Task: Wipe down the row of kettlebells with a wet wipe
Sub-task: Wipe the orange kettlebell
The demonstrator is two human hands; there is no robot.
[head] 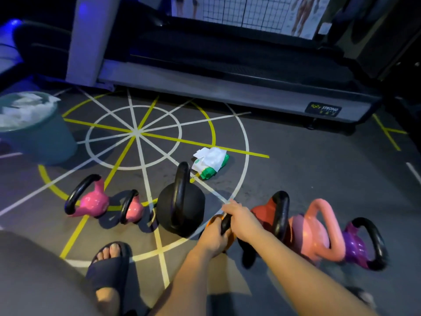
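Observation:
Several kettlebells stand in a row on the gym floor: a pink one (91,200), a smaller pink one (134,209), a large black one (180,207), a red one (265,213), a salmon one (313,234) and a purple one (355,245). Between the black and red ones is an orange kettlebell (214,221), mostly hidden by my hands. My left hand (213,239) grips its body from the near side. My right hand (241,222) curls over its black handle. No wipe shows plainly in either hand. A green-and-white wet wipe pack (210,164) lies open behind the row.
A teal bin (45,142) holding white crumpled wipes stands at the left. A treadmill base (227,94) runs across the back. My sandalled foot (107,270) is planted near the row, on floor marked with white and yellow lines.

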